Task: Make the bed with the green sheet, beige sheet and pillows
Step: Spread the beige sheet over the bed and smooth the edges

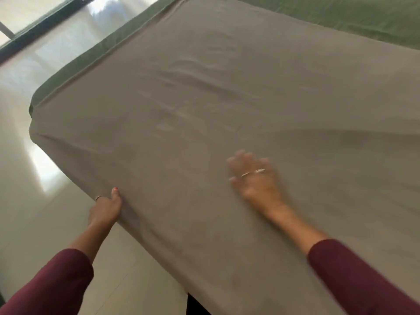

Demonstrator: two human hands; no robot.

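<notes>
Left hand (105,206) gripping beige sheet (227,98) edge — right hand (254,178) flat on it

Soft daylight, tilted wide-angle view, some motion blur.
Lit from the window (34,17) at upper left; bright glare patches thrown across the glossy floor (45,169), near white along the left side. Evenly and gently lit over the beige sheet (204,98), faint shadows only in its creases. Smeared by motion at the right hand (252,176), fingers indistinct; sharper at the left hand (106,208). Bowed straight lines toward the edges, mildly soft overall, green sheet (341,17) dimmer at upper right.
</notes>
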